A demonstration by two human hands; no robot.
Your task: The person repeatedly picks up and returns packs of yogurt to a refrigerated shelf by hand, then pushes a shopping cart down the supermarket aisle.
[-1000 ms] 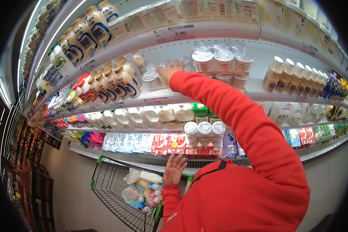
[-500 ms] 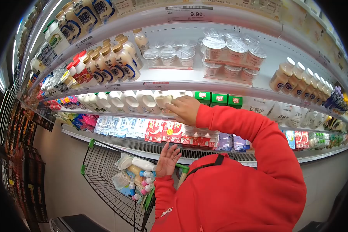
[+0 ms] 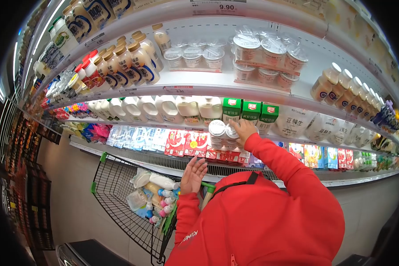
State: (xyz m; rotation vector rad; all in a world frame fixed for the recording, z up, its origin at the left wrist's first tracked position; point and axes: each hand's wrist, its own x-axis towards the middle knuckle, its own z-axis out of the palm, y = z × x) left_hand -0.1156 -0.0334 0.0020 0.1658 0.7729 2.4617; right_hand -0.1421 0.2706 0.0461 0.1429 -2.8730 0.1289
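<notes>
My right hand (image 3: 244, 131) is at a stacked pack of white-lidded yogurt cups (image 3: 217, 128) on the lower shelf. Its bent fingers lie over the right-hand lid, with the thumb toward the cup's side; the pack does not appear lifted. Just behind the fingers stand green-topped cartons (image 3: 251, 111). White milk jugs (image 3: 188, 110) line the shelf to the left. My left hand (image 3: 193, 175) is raised above the cart handle, palm up and fingers spread, holding nothing.
A black wire shopping cart (image 3: 119, 208) with green corners stands to my left. Bagged goods and several small bottles (image 3: 166, 201) lie inside. Yogurt cups (image 3: 192, 56) and brown bottles (image 3: 326, 82) fill the shelf above. Red milk cartons (image 3: 186, 142) stand below.
My right hand has moved from a milk jug rightward and slightly down to the yogurt cups, uncovering their lids. My left hand stays almost in place.
</notes>
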